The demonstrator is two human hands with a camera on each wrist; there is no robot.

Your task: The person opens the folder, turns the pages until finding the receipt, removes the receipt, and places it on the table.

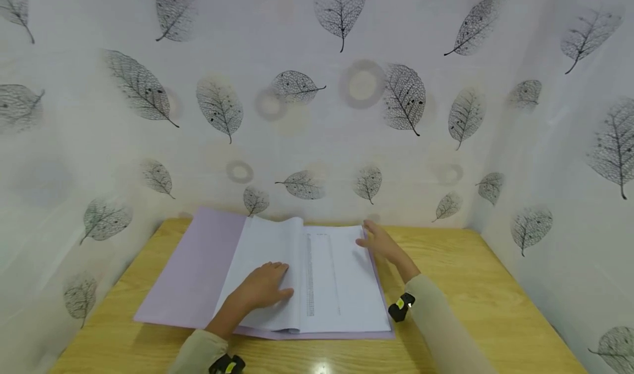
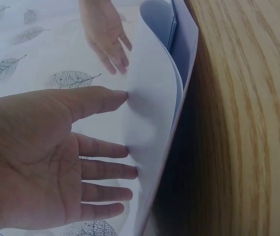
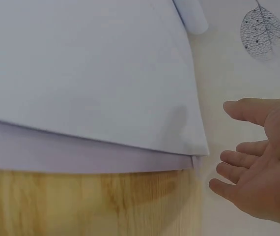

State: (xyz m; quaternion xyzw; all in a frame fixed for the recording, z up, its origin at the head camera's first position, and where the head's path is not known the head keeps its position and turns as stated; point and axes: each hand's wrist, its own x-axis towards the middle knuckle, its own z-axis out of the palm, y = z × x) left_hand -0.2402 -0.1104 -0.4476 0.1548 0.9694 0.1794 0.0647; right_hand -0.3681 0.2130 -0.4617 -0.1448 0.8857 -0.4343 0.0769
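A large booklet with a lilac cover [image 1: 195, 264] lies open on the table, its front cover folded out to the left. On the left-hand white pages [image 1: 269, 234], which bulge up near the fold, my left hand [image 1: 262, 286] rests with fingers spread. The left wrist view shows its straight fingertips [image 2: 131, 172] against the curved paper. Printed columns run down the right-hand page [image 1: 356, 291]. My right hand [image 1: 383, 245] is at that page's far right corner, fingers extended and nothing held. In the right wrist view this hand [image 3: 272, 162] appears just beyond the page corner.
The yellow wood-grain table [image 1: 460, 275] extends to both sides of the booklet. A pale curtain [image 1: 307, 137] printed with dark leaves hangs behind the table and along its sides. Each wrist carries a small black camera [image 1: 400, 307].
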